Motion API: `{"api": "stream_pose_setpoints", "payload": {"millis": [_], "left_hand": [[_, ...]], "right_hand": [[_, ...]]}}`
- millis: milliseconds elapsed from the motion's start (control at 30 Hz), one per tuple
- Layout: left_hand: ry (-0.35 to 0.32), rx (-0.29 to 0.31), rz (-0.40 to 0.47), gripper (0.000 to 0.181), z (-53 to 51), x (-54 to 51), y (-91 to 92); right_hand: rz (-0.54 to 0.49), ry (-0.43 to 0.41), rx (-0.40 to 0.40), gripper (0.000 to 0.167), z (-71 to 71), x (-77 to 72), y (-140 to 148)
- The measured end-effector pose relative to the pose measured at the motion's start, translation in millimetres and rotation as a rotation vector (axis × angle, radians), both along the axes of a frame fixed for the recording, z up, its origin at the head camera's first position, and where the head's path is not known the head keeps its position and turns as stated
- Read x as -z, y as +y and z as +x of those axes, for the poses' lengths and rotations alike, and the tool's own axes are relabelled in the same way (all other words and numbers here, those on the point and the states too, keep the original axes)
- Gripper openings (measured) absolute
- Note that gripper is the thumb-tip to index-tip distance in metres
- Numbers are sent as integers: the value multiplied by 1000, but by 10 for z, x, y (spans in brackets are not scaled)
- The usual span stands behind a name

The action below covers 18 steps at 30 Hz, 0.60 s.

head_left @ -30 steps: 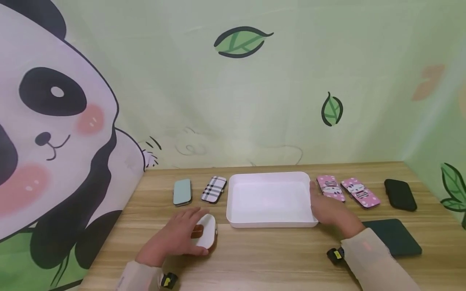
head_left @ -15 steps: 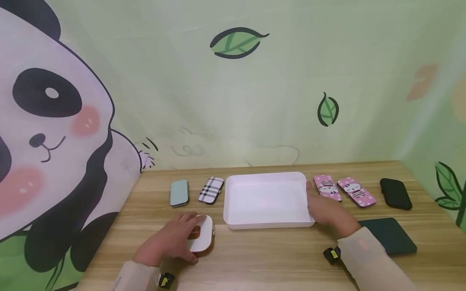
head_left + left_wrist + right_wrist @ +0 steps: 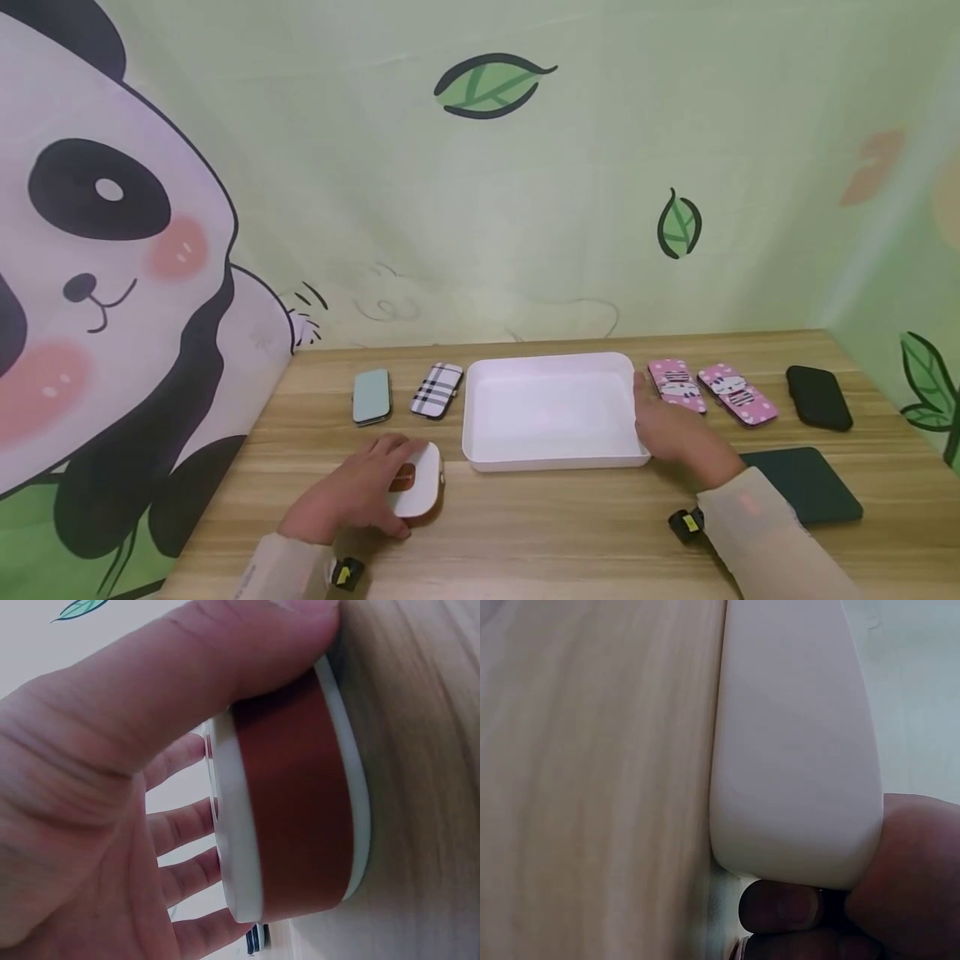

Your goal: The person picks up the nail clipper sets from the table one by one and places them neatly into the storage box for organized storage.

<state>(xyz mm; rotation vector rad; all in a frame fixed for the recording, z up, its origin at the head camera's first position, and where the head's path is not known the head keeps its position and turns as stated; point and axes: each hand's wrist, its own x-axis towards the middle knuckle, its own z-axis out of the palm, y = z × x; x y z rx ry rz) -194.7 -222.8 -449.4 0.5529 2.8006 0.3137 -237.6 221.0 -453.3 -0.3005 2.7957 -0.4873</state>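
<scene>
On the left of the wooden table, my left hand (image 3: pixel 352 490) grips a small white rounded-square case (image 3: pixel 423 490) with a brown label on top. The left wrist view shows a wide brown band around the side of the case (image 3: pixel 300 802), the thumb against it and the fingers over the far side. My right hand (image 3: pixel 678 433) holds the right end of a shallow white tray (image 3: pixel 555 412), thumb at the rim. Up close, the outer wall of the tray (image 3: pixel 795 742) stands on the tabletop, with curled fingertips (image 3: pixel 780 906) beside its corner.
Behind the left hand lie a mint-green case (image 3: pixel 372 396) and a plaid case (image 3: pixel 437 390). Right of the tray are two pink cat-print cases (image 3: pixel 677 386) and a black case (image 3: pixel 819 397). A dark green flat square (image 3: pixel 810 483) lies partly behind the right sleeve.
The white case has turned slightly under my left hand, and the left thumb has slid a little leftward along it. My right hand keeps its hold on the tray.
</scene>
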Motion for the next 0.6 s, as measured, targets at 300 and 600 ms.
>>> {"api": "stream_pose_setpoints", "payload": {"millis": [300, 600], "left_hand": [[18, 4, -5, 117, -3, 28, -17], [51, 23, 3, 115, -10, 20, -10]], "right_hand": [[2, -22, 3, 67, -13, 4, -10], [16, -6, -5, 68, -15, 14, -2]]}}
